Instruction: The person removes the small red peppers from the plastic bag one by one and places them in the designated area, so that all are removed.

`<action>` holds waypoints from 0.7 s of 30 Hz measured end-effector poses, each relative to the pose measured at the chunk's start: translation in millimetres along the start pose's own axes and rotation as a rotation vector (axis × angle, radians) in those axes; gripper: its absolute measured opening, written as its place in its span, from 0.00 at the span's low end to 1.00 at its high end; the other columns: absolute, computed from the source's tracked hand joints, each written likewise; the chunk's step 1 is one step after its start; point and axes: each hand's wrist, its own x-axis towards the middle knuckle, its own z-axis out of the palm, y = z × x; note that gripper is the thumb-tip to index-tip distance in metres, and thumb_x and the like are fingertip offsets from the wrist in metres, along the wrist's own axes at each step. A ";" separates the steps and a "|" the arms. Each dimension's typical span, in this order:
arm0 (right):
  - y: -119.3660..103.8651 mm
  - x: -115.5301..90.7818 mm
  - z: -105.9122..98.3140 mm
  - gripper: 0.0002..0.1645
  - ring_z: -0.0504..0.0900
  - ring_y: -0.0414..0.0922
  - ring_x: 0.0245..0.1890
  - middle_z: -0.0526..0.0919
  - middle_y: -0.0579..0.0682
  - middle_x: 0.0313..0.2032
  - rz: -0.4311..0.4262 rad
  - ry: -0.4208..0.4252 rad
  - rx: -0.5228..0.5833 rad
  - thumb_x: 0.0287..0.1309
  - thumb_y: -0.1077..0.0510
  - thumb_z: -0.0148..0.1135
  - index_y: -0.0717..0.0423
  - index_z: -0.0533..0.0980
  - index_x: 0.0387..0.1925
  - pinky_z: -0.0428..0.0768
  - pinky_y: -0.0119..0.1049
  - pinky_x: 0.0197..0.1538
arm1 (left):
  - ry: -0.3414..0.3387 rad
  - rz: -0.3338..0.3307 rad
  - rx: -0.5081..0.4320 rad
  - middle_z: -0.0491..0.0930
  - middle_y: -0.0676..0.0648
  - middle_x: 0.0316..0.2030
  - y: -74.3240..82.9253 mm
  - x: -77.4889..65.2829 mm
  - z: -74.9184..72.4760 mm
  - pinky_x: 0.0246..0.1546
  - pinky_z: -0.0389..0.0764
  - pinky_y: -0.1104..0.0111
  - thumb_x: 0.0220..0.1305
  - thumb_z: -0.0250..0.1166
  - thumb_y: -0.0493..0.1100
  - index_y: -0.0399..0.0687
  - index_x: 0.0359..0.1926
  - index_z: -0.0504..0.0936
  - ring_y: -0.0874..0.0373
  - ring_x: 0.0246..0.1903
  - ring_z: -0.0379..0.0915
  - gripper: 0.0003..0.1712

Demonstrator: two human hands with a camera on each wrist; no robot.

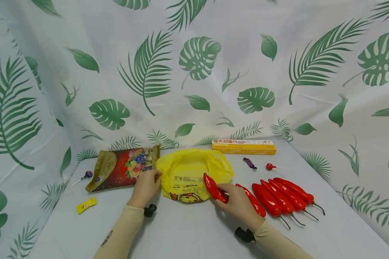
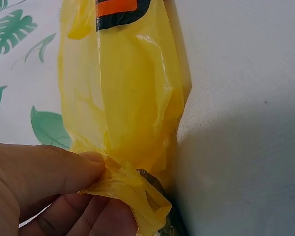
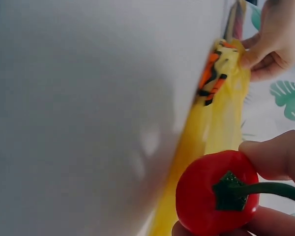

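A yellow plastic bag point(image 1: 189, 180) with printed lettering and a cartoon figure stands on the table, its mouth spread wide. My left hand point(image 1: 146, 187) pinches its left edge between thumb and fingers; in the left wrist view the yellow film point(image 2: 120, 172) bunches up at the thumb. A shiny red chili pepper point(image 1: 214, 189) is held in my right hand point(image 1: 238, 203), its tip overlapping the bag's right side in the head view. The right wrist view shows that pepper's stem end point(image 3: 217, 194) between thumb and fingers, with the bag point(image 3: 214, 118) behind it.
Several more red peppers point(image 1: 280, 196) lie in a row at right. A pasta box point(image 1: 243, 147) is at the back, with a purple candy point(image 1: 249, 163) and red lollipop point(image 1: 270, 166) before it. Left are a red-gold packet point(image 1: 121, 165), purple lollipop point(image 1: 89, 174) and yellow candy point(image 1: 86, 205).
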 end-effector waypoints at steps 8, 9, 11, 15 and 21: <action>15.1 -15.4 -12.5 0.31 0.81 0.41 0.42 0.89 0.47 0.50 -0.002 -0.022 -0.077 0.48 0.57 0.83 0.54 0.85 0.57 0.90 0.40 0.47 | 0.008 -0.014 0.013 0.90 0.40 0.37 -4.0 -2.1 -6.8 0.38 0.88 0.59 0.63 0.71 0.33 0.37 0.44 0.89 0.52 0.35 0.85 0.08; 15.1 -16.8 -13.9 0.31 0.81 0.42 0.43 0.89 0.48 0.50 -0.003 -0.029 -0.089 0.48 0.57 0.83 0.55 0.85 0.57 0.90 0.42 0.48 | 0.009 -0.016 0.014 0.90 0.40 0.37 -5.3 -2.4 -7.5 0.38 0.88 0.59 0.63 0.71 0.33 0.37 0.44 0.89 0.52 0.35 0.85 0.08; 15.9 -19.5 -16.7 0.32 0.82 0.43 0.45 0.89 0.49 0.51 0.000 -0.040 -0.108 0.47 0.56 0.84 0.56 0.85 0.56 0.90 0.44 0.49 | 0.012 -0.021 0.014 0.90 0.40 0.37 -6.9 -3.1 -8.3 0.38 0.88 0.59 0.64 0.71 0.33 0.37 0.44 0.89 0.52 0.35 0.85 0.08; 18.1 -27.4 -24.1 0.35 0.84 0.46 0.49 0.89 0.50 0.52 0.002 -0.049 -0.154 0.45 0.55 0.85 0.57 0.84 0.57 0.89 0.49 0.52 | 0.019 -0.021 0.017 0.90 0.40 0.37 -7.6 -2.7 -7.5 0.39 0.88 0.58 0.64 0.71 0.33 0.37 0.44 0.89 0.51 0.36 0.85 0.08; 22.5 -35.4 -32.9 0.36 0.84 0.47 0.49 0.88 0.52 0.52 0.026 -0.056 -0.204 0.43 0.53 0.86 0.58 0.84 0.57 0.89 0.51 0.52 | 0.012 -0.019 0.017 0.90 0.41 0.37 -4.9 -0.1 -4.3 0.40 0.88 0.58 0.64 0.70 0.33 0.39 0.44 0.89 0.51 0.36 0.85 0.08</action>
